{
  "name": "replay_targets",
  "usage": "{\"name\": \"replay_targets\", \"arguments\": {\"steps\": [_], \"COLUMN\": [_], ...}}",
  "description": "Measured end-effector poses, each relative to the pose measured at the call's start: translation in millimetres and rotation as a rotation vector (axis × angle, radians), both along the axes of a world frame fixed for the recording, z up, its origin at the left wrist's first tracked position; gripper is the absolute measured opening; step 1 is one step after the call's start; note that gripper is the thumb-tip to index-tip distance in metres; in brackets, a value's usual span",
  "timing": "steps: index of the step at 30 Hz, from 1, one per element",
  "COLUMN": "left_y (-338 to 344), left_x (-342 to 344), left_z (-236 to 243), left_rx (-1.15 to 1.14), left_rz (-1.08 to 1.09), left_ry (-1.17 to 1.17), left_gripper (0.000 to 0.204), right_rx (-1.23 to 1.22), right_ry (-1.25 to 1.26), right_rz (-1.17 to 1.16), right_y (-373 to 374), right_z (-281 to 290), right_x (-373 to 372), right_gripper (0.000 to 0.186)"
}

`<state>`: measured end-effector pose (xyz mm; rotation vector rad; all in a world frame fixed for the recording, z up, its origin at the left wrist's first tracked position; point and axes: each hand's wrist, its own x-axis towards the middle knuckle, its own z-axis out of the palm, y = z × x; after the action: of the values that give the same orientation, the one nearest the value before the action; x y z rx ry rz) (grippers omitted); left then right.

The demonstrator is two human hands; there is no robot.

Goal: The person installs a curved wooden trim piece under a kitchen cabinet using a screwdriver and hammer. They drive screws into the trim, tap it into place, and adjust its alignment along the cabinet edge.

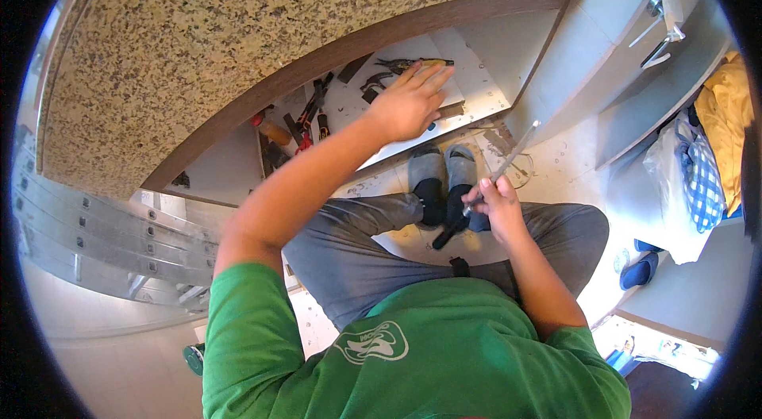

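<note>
My left hand [405,105] reaches over the white floor of a low cabinet [484,90], its fingers stretched out and open. Just past its fingertips lie pliers [432,63] with yellow and black handles; a dark curved tool [375,82] is beside them. Under the hand is a short brown strip [452,109], partly covered. My right hand [498,205] is closed around a long thin metal tool [516,153] with a black handle, possibly a file; its shaft points up and away, and the handle hangs toward my lap.
A speckled stone countertop [262,30] overhangs the cabinet. Several hand tools [313,105] lie inside on the left. An aluminium ladder [119,228] stands at my left. On the right are a cabinet door with a handle [655,30], hanging bags [698,173] and blue slippers [639,270].
</note>
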<state>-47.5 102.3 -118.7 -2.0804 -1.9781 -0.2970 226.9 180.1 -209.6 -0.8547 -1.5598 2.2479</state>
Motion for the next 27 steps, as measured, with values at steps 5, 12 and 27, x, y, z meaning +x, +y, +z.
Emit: {"name": "replay_targets", "arguments": {"steps": [5, 12, 27], "left_y": [-77, -116, -168], "left_x": [13, 27, -71], "left_z": [-49, -54, -101], "left_rx": [-0.059, 0.191, 0.325], "left_rz": [0.35, 0.336, 0.612], "left_ry": [-0.492, -1.124, -0.668], "left_gripper": [0.027, 0.042, 0.048], "right_rx": [-0.17, -0.266, -0.011], "right_ry": [0.383, 0.647, 0.459], "right_rz": [-0.107, -0.119, 0.096], "right_y": [-4, -49, -105], "right_z": [15, 53, 59], "right_x": [-77, -180, -249], "right_gripper": [0.015, 0.024, 0.06]}}
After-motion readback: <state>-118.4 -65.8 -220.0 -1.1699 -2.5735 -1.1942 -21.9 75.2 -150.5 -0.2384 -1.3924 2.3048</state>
